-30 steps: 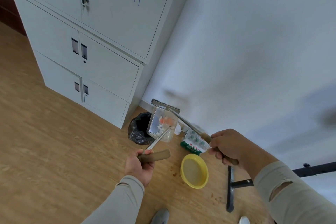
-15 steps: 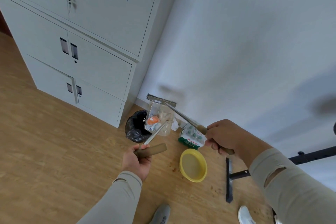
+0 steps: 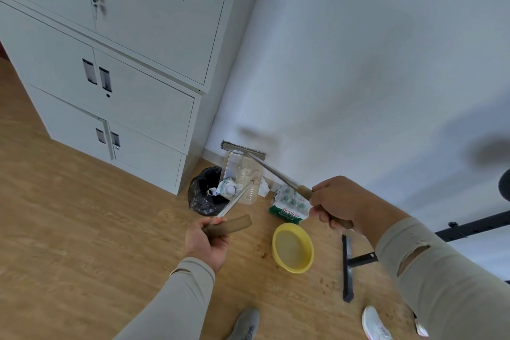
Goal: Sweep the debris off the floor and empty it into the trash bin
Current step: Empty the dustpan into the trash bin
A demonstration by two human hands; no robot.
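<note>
- Gripping the dustpan [image 3: 240, 174] handle, left hand [image 3: 205, 240] has fingers curled round the brown grip; pan tilts over the trash bin [image 3: 205, 196]; wrappers slide at its lower edge above the black liner
- right hand [image 3: 335, 203] fingers wrap the brush [image 3: 244, 148] handle; bristle head sits at pan's top
- debris [image 3: 263, 250] specks lie on wooden floor [image 3: 69, 229] beside yellow bowl [image 3: 292, 247]
- bin stands against grey cabinet [image 3: 124, 63]
</note>
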